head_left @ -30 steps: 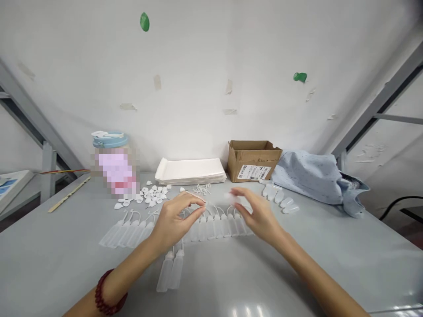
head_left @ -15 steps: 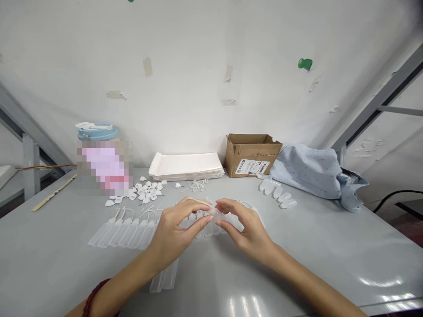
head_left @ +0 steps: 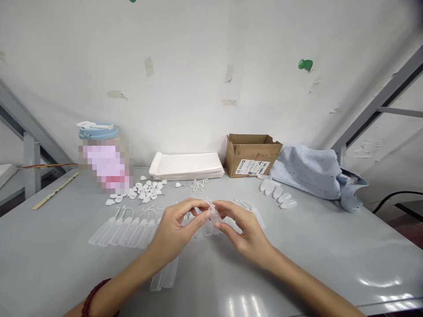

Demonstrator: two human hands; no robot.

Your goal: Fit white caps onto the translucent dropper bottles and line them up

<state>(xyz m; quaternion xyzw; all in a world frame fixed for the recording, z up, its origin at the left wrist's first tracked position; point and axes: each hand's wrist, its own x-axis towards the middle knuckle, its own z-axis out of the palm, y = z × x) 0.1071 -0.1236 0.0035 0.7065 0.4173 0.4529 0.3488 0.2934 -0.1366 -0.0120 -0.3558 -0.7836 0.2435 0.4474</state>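
Between my fingertips is a small translucent plastic bottle point(head_left: 215, 216) with its narrow top pointing up. My left hand point(head_left: 180, 226) is closed in a pinch at the bottle's top, at its white cap or neck. The bottle's body sits between the thumb and fingers of my right hand point(head_left: 246, 226). Behind and below my hands, a row of similar bottles point(head_left: 124, 231) with white caps and thin cords lies on the grey table, partly hidden by my hands. Two more bottles point(head_left: 165, 277) lie near my left forearm.
A pile of white caps point(head_left: 150, 191) lies at the back left, and several thin white strips point(head_left: 198, 185) beside it. Behind them are a stack of white envelopes point(head_left: 187, 165) and a cardboard box point(head_left: 253, 154). Loose uncapped bottles point(head_left: 277, 192) lie by a blue cloth point(head_left: 304, 171).
The bottle has turned more upright between my hands, and its top now shows above my fingertips. My fingers have shifted slightly around it; the things on the table have stayed put.
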